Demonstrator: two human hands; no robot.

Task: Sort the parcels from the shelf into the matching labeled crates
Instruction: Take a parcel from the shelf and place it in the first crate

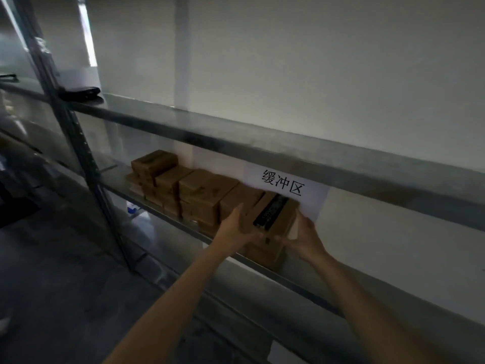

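1. A dark perforated metal upright post (78, 153) of the shelving stands at the far left. Just right of it a flat black object (80, 91) lies on the grey metal upper shelf board (236, 132); it is too blurred to tell what it is
2. On the grey metal middle shelf (168, 211), stacks of small brown cardboard boxes (183, 190) stand in a row, touching one another, close to the pale wall
3. The left hand (235, 227) grips the left side of the brown cardboard parcel with a black strip on its top (273, 214). The thumb lies up along the left face and the fingers are curled together under the front lower edge
4. That parcel is at the right end of the row, above the middle shelf, over another brown cardboard box (265, 254); whether it rests on that box or is raised off it cannot be told
5. A white paper sign with black characters (286, 183) hangs from the upper shelf's front edge, just behind the parcel
6. The right hand (307, 237) grips the parcel's right side, thumb upright against the right face. Its fingers are held close together and reach under the front edge, near the left hand's fingertips but apart from them
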